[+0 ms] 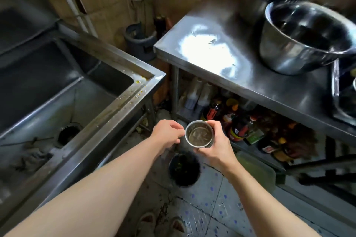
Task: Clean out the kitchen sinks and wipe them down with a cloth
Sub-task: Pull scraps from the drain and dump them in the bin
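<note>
Both forearms are seen reaching forward from the bottom edge, meeting over the gap between sink unit and steel table. Right hand (213,146) is wrapped round a small round steel strainer cup (199,134), thumb over the near rim, fingers curled about the far wall; the cup is held upright, mouth up, roughly above a dark bin (184,168) on the tiled floor. Left hand (168,134) is beside the cup, fingers loosely curled, fingertips just at the rim; whether anything is pinched cannot be told, and nothing is seen held. Cup contents read as a wet, dark film; actual debris cannot be made out. Likely handling: light, rigid, thin-walled metal, probably wet and greasy, so slippery; it is best taken round the wall or under the lip, as done now, not by the rim edge alone. Tipping into the bin would probably need a wrist roll plus a tap. The sink (81,90) lies to the left, its drain hole (68,134) open with no strainer in it, and a grey cloth (32,158) is bunched on the basin floor near it. Yellow crumbs are seen on the sink rim corner. 1 large steel pot (308,38) stands on the table (221,59), well apart from the hands.
</note>
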`<action>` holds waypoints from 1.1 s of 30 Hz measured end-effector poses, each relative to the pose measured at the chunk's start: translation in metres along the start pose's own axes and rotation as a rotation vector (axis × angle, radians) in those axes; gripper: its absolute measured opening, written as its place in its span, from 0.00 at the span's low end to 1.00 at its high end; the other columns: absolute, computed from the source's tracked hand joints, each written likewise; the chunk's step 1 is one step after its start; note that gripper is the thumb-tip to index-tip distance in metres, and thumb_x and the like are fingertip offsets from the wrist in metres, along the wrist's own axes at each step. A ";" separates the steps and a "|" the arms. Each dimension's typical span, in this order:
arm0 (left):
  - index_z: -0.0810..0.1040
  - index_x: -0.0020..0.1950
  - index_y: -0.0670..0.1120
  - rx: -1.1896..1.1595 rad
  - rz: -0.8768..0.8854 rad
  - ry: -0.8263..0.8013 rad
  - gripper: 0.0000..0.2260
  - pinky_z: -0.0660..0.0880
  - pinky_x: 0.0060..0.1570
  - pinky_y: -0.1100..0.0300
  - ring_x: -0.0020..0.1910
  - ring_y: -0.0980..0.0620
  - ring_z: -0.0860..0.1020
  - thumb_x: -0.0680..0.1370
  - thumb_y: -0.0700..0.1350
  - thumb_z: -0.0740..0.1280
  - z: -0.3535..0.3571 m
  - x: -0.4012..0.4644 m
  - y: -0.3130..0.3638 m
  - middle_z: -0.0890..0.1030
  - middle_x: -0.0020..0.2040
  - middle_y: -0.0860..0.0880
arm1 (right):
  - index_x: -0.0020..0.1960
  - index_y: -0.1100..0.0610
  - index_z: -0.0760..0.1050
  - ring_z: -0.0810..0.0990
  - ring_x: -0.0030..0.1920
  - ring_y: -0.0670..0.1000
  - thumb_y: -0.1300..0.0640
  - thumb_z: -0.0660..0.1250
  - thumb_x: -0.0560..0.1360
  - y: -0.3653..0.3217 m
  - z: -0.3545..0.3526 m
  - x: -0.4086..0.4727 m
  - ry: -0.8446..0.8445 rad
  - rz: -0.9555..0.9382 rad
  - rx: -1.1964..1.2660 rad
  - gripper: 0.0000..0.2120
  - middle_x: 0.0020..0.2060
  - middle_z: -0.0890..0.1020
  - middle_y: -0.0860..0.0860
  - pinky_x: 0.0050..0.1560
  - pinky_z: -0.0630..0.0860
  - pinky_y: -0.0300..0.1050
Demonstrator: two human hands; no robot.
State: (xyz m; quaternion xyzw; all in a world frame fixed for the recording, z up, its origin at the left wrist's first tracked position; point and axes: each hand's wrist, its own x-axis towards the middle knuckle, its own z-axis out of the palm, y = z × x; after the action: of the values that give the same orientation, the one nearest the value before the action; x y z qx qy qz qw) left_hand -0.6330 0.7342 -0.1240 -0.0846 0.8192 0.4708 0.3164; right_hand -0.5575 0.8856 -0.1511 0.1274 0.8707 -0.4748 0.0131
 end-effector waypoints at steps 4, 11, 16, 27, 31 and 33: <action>0.80 0.46 0.46 -0.117 0.053 0.042 0.02 0.76 0.38 0.60 0.35 0.54 0.81 0.74 0.42 0.70 -0.028 -0.027 0.023 0.83 0.42 0.46 | 0.57 0.42 0.64 0.74 0.53 0.35 0.59 0.79 0.61 -0.037 -0.010 0.004 -0.033 -0.094 0.008 0.33 0.50 0.75 0.36 0.47 0.67 0.23; 0.79 0.42 0.44 -0.174 0.098 0.199 0.03 0.75 0.30 0.64 0.32 0.54 0.81 0.74 0.38 0.71 -0.074 -0.059 0.037 0.82 0.38 0.45 | 0.58 0.44 0.63 0.75 0.55 0.41 0.60 0.79 0.63 -0.097 -0.003 0.012 -0.112 -0.251 0.016 0.33 0.51 0.75 0.39 0.49 0.68 0.24; 0.79 0.39 0.43 -0.217 0.083 0.384 0.05 0.78 0.28 0.65 0.32 0.53 0.81 0.73 0.35 0.71 -0.118 -0.074 0.032 0.81 0.37 0.45 | 0.58 0.44 0.64 0.75 0.57 0.44 0.60 0.79 0.63 -0.143 0.024 0.023 -0.206 -0.334 0.025 0.33 0.54 0.76 0.43 0.53 0.70 0.32; 0.77 0.33 0.45 -0.376 -0.059 0.702 0.09 0.70 0.20 0.67 0.24 0.56 0.76 0.71 0.34 0.71 -0.238 -0.080 -0.020 0.78 0.29 0.47 | 0.75 0.51 0.58 0.62 0.71 0.47 0.54 0.80 0.64 -0.224 0.110 0.061 -0.461 -0.389 -0.101 0.46 0.71 0.65 0.48 0.68 0.60 0.39; 0.77 0.34 0.45 -0.410 -0.126 0.760 0.08 0.73 0.23 0.65 0.27 0.55 0.79 0.71 0.36 0.71 -0.282 -0.075 -0.047 0.80 0.31 0.47 | 0.74 0.48 0.59 0.61 0.70 0.46 0.52 0.78 0.65 -0.245 0.147 0.078 -0.523 -0.384 -0.136 0.43 0.71 0.63 0.48 0.64 0.59 0.37; 0.77 0.34 0.45 -0.422 -0.147 0.777 0.08 0.70 0.21 0.67 0.26 0.55 0.78 0.71 0.35 0.71 -0.300 -0.070 -0.062 0.80 0.30 0.47 | 0.73 0.47 0.59 0.61 0.70 0.46 0.51 0.77 0.66 -0.253 0.167 0.086 -0.542 -0.385 -0.156 0.42 0.71 0.63 0.47 0.64 0.58 0.37</action>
State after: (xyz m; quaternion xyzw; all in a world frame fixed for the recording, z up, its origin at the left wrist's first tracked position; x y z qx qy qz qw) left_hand -0.6822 0.4417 -0.0198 -0.3757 0.7551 0.5372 -0.0062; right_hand -0.7166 0.6343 -0.0464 -0.1713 0.8775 -0.4169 0.1639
